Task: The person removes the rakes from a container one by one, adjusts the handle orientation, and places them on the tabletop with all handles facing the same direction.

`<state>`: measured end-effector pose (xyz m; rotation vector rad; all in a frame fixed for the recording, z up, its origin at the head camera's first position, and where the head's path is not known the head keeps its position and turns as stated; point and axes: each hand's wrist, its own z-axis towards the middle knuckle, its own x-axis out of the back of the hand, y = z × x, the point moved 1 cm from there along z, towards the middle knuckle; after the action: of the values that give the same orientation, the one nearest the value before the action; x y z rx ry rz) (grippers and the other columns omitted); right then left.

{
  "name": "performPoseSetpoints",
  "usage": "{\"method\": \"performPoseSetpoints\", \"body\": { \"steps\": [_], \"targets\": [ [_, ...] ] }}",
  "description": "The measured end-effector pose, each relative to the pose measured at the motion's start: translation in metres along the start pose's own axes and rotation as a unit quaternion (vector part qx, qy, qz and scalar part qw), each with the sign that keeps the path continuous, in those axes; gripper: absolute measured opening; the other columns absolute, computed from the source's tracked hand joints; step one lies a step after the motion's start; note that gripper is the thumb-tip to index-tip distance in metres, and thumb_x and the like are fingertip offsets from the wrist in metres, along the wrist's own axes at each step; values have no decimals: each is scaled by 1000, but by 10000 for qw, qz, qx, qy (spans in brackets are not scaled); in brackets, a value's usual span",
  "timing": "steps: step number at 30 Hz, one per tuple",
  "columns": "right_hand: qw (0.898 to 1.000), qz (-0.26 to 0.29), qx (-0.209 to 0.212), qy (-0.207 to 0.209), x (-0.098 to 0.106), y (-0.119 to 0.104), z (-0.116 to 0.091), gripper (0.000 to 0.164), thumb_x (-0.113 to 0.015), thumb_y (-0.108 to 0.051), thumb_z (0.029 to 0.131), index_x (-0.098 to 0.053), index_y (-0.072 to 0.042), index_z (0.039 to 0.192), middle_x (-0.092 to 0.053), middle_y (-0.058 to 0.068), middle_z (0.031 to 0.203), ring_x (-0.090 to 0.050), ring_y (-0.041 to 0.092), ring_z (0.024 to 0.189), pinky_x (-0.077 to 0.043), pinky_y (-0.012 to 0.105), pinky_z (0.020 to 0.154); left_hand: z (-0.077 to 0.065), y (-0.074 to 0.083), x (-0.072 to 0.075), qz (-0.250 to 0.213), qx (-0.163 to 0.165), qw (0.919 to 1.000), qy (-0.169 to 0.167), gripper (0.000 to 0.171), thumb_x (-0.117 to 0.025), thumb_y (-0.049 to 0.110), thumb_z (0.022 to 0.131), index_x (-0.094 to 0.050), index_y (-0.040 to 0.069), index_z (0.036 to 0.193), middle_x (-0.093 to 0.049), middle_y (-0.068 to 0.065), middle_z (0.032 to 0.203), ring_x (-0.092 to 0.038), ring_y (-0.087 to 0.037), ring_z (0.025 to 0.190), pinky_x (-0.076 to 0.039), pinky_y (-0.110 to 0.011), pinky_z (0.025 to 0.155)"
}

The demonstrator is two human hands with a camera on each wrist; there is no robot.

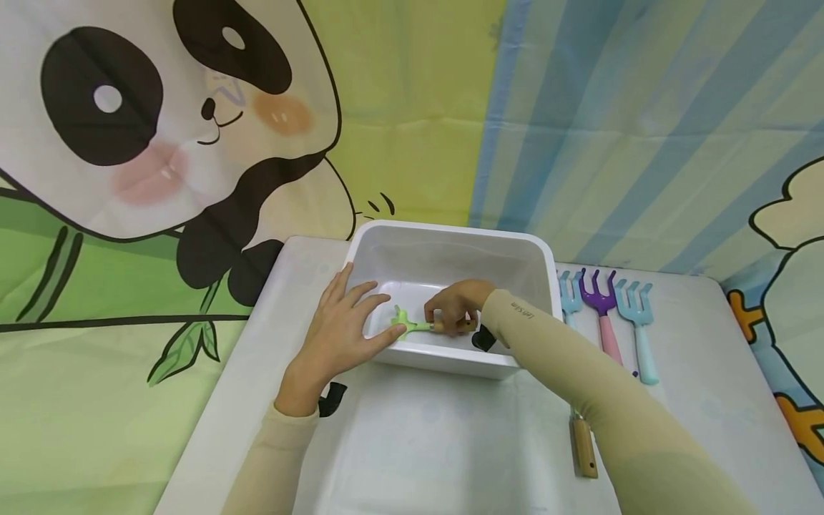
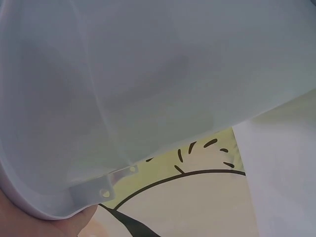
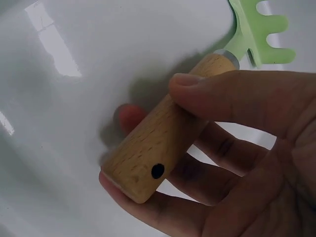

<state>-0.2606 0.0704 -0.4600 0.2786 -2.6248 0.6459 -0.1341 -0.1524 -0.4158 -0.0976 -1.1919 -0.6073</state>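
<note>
A small hand rake with a light green toothed head point(image 1: 402, 320) and a short wooden handle point(image 3: 148, 143) is low inside the white plastic bin point(image 1: 450, 230). My right hand point(image 1: 455, 304) grips that handle, thumb on one side and fingers curled round the other. In the right wrist view the handle's end shows a dark hole, and the green head points to the upper right. My left hand point(image 1: 344, 325) rests at the bin's front left corner with fingers spread over the rim. Part of it shows against the rim in the left wrist view.
Right of the bin lie a purple rake with a pink handle point(image 1: 601, 304), a light blue rake point(image 1: 637, 322) and another blue rake point(image 1: 569, 293), partly hidden. A wooden handle point(image 1: 584, 447) sticks out below my right forearm. A panda-print cloth point(image 1: 412, 107) hangs behind the white table point(image 1: 412, 443).
</note>
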Motion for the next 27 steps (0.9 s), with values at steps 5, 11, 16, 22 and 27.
{"method": "performPoseSetpoints", "body": {
  "steps": [5, 11, 16, 22, 27],
  "targets": [
    [9999, 81, -78, 23, -1, 1, 0, 52, -65, 9, 86, -51, -22, 125, -62, 15, 102, -58, 20, 71, -55, 40, 73, 0, 1, 0, -37, -13, 10000, 14, 65, -54, 69, 88, -74, 15, 117, -64, -15, 128, -23, -44, 146, -17, -56, 118],
    [9996, 267, 93, 81, 4, 1, -6, 53, -64, 9, 85, -49, -20, 127, -61, 15, 102, -54, 18, 68, -54, 37, 71, 1, 0, 1, -23, -22, 10000, 27, 64, -54, 68, 88, -74, 15, 117, -64, -15, 128, -23, -44, 146, -17, -55, 118],
    [9985, 523, 178, 26, 10, 5, -11, 52, -61, 10, 86, -48, -18, 129, -66, 19, 97, -53, 17, 65, -53, 38, 70, 1, 0, 1, -40, 6, 10000, -2, 64, -54, 68, 89, -73, 15, 118, -64, -15, 128, -23, -44, 146, -18, -56, 117],
    [9980, 603, 182, -3, 19, 8, -15, 53, -62, 8, 86, -48, -18, 130, -67, 21, 102, -60, 19, 73, -57, 45, 78, 1, -2, 0, -42, -42, 10000, 36, 65, -53, 70, 89, -74, 15, 117, -64, -15, 127, -25, -45, 144, -18, -55, 117],
    [9969, 782, 45, -98, 23, 9, -21, 52, -63, 7, 87, -48, -18, 130, -64, 24, 113, -65, 25, 84, -58, 46, 77, 1, -3, -1, -11, -150, 9998, 118, 69, -48, 73, 90, -74, 14, 116, -65, -15, 126, -26, -46, 144, -19, -56, 117]
  ]
}}
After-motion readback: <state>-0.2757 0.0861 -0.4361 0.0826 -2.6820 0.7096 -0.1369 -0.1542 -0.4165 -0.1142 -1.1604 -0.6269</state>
